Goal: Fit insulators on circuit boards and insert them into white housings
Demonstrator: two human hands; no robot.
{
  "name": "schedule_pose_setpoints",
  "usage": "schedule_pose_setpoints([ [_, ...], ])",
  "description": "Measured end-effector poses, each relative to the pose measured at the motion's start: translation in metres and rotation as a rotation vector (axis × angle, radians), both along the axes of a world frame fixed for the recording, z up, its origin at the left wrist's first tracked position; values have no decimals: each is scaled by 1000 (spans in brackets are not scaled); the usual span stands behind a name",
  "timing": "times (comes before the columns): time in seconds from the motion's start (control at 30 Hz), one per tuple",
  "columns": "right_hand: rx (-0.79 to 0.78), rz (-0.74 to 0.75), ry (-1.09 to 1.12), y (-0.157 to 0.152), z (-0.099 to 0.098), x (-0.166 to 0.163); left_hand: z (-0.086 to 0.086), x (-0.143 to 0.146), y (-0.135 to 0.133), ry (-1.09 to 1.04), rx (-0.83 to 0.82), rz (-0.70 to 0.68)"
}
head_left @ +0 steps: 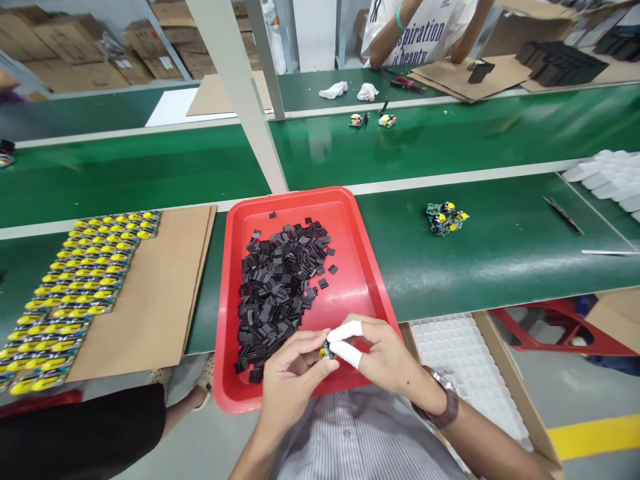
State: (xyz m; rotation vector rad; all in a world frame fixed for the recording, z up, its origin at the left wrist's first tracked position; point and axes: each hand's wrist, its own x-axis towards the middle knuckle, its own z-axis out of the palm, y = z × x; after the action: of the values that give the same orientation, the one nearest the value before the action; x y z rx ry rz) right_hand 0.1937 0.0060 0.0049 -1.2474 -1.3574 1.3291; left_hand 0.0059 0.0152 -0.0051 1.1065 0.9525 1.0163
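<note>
A small green circuit board (327, 349) with a yellow part is pinched between my hands, over the near edge of a red tray (367, 280). My left hand (295, 373) has thumb and fingers closed on it from the left. From the right, my right hand (377, 347) grips the same board with thumb and finger in white finger covers. Fingers hide most of the board. Inside the tray lies a heap of small black plastic pieces (275, 287). Several similar boards (446, 218) with yellow parts sit clustered on the green bench to the right.
Rows of yellow-topped boards (75, 293) lie on cardboard (145, 287) at left. Tweezers (563, 215) and white trays (610, 177) are at right. A conveyor belt (200, 167) runs behind, past a white post (240, 93). A co-worker (420, 33) works across from me.
</note>
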Motion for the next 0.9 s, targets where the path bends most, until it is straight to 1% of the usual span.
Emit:
schedule_pose_setpoints([
  [0.07,-106,-50,86,-2,-5,1,1,0,-1,17,-7,1],
  [0.1,-135,-72,120,-3,-7,2,1,0,-2,31,-7,3],
  [0.2,-156,-91,177,-5,-9,2,0,2,-7,96,27,10],
  [0.37,-288,-88,330,-1,-11,-4,-8,4,-14,248,201,31],
  [0.47,-301,-105,392,-1,-15,-6,-7,3,-12,404,334,31],
  [0.57,-221,-91,372,-6,-16,-4,-3,2,-10,557,493,89],
  [0.67,-54,-64,206,-13,-14,-2,-1,3,-11,616,596,125],
  [0.77,30,-98,98,-19,-11,-6,-3,7,-15,608,614,129],
  [0.9,58,-99,65,-22,-6,-15,-5,11,-18,581,634,192],
])
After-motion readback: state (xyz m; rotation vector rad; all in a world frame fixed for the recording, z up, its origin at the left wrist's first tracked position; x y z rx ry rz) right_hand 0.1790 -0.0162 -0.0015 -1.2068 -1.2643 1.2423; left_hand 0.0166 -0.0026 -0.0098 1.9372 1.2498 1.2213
